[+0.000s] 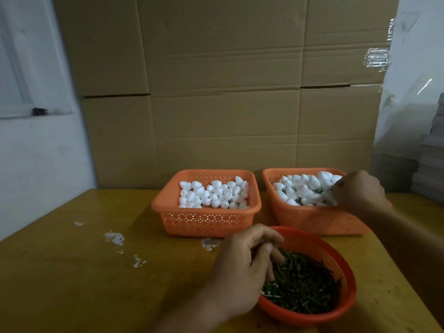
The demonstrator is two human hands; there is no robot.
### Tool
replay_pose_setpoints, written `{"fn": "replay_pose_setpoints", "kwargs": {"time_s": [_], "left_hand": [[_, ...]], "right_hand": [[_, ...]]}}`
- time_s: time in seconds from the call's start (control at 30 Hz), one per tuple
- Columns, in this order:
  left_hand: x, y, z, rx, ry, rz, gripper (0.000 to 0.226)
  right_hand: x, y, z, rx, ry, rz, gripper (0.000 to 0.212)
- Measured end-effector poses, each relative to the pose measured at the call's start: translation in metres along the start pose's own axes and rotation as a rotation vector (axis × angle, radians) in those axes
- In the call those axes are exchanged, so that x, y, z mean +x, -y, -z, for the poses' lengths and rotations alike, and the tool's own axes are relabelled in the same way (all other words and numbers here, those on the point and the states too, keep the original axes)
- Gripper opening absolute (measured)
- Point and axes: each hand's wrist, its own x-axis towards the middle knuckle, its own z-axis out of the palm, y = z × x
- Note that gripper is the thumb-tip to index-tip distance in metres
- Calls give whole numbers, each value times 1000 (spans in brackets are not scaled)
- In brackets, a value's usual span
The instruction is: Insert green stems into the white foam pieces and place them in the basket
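I see two orange plastic rectangular baskets, the left one point(182, 213) and the right one point(310, 218), both with walls pierced in a small lattice pattern. Each is filled with plain white egg-shaped foam pieces point(213, 194). Nearer me sits a round red-orange plastic colander point(336, 258) with fine mesh holes, full of dark green thin stems point(302, 282). The wooden table point(72, 272) is mustard yellow with white chipped patches. Behind stands plain brown corrugated cardboard point(216, 92).

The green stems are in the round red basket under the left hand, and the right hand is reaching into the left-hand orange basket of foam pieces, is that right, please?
Not quite: in the head view the right hand is reaching into the right-hand orange basket. The green stems do lie in the round red basket under the left hand.
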Motion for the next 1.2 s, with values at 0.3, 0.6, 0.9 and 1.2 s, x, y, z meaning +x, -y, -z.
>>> {"fn": "replay_pose_setpoints", "kwargs": {"time_s": [0.3,0.6,0.9,1.2], "left_hand": [[1,1,3,28,-58,20,53],[39,-3,52,192,-284,-9,37],[161,55,146,781,-39,383,33],[166,92,147,1175,418,506,35]], "right_hand": [[-51,10,18,187,-47,261,34],[-129,13,38,69,480,674,29],[-146,16,20,2,381,771,28],[-150,19,19,11,290,650,33]]}}
